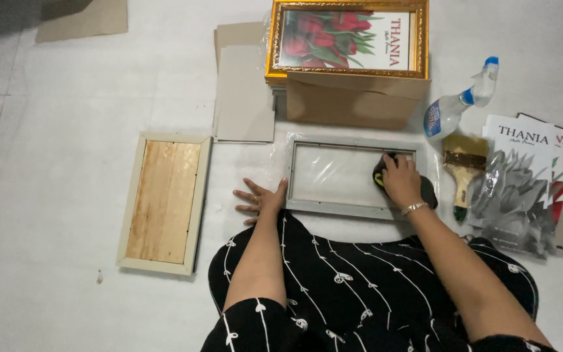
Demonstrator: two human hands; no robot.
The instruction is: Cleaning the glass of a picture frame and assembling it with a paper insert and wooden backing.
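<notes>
A grey picture frame [353,142] with a glass pane lies flat on the white floor in front of me. My left hand [260,199] rests with fingers spread on the floor, its thumb side against the frame's left edge. My right hand [401,180] presses a dark cloth [380,176] with a yellow patch onto the glass near the frame's right end. A bracelet sits on my right wrist.
A pale frame with a wooden back [163,201] lies at the left. Grey boards [245,91] lie behind it. A gold frame with a red flower print [348,40] tops a cardboard box [353,101]. At the right are a spray bottle [459,103], a paintbrush [464,171] and flower prints [522,189].
</notes>
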